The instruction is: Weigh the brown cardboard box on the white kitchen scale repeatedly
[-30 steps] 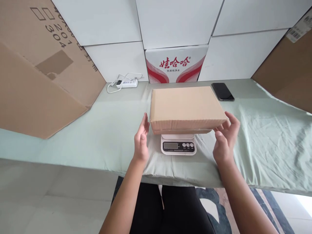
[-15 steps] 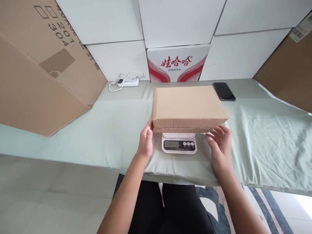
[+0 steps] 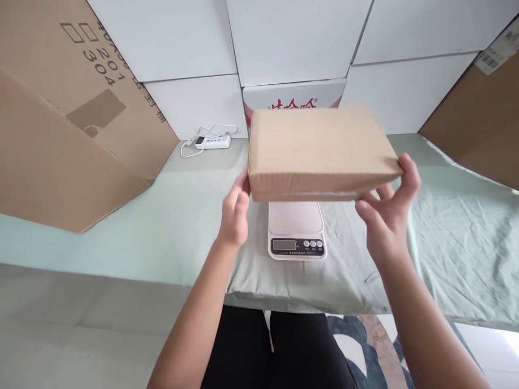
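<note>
Box (image 3: 320,148) lifted off scale (image 3: 297,229), both hands (image 3: 234,216) gripping ends

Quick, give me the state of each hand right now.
Left hand: gripping the left end of the cardboard box.
Right hand: gripping the box's right end.

You are gripping a matt brown cardboard box (image 3: 320,151). Below it, the scale (image 3: 297,229) is showing smooth, glossy white plastic, and wrinkled pale green cloth (image 3: 446,237) is covering the table. Far back, white boxes (image 3: 292,38) are looking smooth.
</note>
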{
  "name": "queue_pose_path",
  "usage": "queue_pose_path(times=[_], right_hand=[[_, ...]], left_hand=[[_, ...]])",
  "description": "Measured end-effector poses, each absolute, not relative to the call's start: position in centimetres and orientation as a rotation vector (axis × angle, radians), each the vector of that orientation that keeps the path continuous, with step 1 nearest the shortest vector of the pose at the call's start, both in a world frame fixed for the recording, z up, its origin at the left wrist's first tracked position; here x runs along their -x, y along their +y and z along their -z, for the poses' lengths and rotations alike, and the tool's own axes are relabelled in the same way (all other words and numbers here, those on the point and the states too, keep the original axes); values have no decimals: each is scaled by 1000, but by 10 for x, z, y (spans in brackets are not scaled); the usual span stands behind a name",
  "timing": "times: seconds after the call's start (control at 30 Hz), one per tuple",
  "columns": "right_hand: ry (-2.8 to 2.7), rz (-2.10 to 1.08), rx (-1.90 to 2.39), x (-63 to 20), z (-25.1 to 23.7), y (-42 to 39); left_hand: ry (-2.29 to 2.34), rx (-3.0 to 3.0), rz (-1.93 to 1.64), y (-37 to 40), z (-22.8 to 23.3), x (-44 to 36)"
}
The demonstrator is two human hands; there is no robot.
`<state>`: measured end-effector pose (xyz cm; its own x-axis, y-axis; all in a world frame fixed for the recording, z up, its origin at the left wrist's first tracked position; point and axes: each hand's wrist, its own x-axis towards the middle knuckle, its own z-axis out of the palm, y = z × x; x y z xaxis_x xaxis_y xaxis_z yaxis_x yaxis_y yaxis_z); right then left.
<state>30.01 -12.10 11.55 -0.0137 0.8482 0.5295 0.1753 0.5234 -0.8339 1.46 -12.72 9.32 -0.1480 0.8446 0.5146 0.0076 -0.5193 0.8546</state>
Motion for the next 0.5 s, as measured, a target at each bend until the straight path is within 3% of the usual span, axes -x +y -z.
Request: queue_pose_path(times=[0.1, 0.23, 0.37, 0.5], right_hand=[[-1581, -576, 964, -291, -115, -66], [-1620, -643, 1099, -282, -79, -10], [-1625, -721, 1205, -282, -54, 0], [-1644, -766, 1221, -288, -59, -9]], left_hand=[[1036, -1411, -1689, -73, -92, -13], [1143, -1200, -1627, -21, -58, -18], [1157, -1127, -1590, -10, -33, -18], [1143, -1064, -1584, -10, -30, -16]])
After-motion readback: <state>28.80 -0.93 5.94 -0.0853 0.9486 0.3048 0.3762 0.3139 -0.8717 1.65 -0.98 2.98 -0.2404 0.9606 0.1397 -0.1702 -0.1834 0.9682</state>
